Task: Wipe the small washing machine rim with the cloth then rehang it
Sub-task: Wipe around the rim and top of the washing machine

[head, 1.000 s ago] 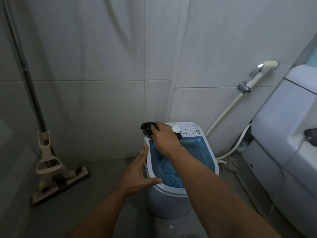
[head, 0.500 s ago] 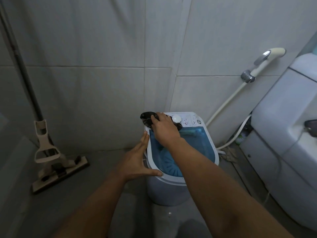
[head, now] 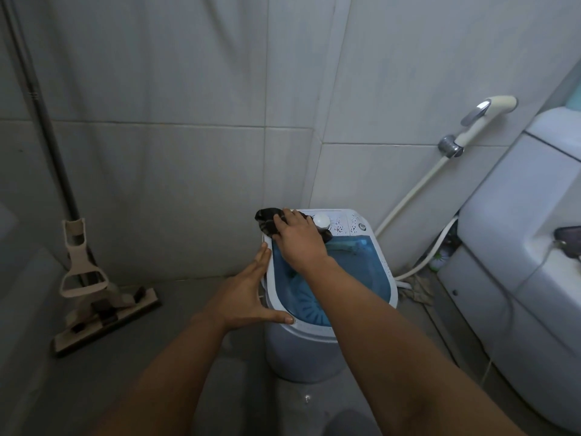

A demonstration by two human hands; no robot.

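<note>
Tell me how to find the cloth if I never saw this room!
Find the small white washing machine with the blue tub, on the floor in the tiled corner. At its far left rim corner, the right hand presses down a dark crumpled cloth. It is the only dark, soft thing on the machine.

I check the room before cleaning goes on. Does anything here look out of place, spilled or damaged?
Nothing looks spilled or broken. The only untidy spot is a crumpled rag lying on the floor behind the washing machine, beside the white hose. The mop leans against the wall normally.
</note>
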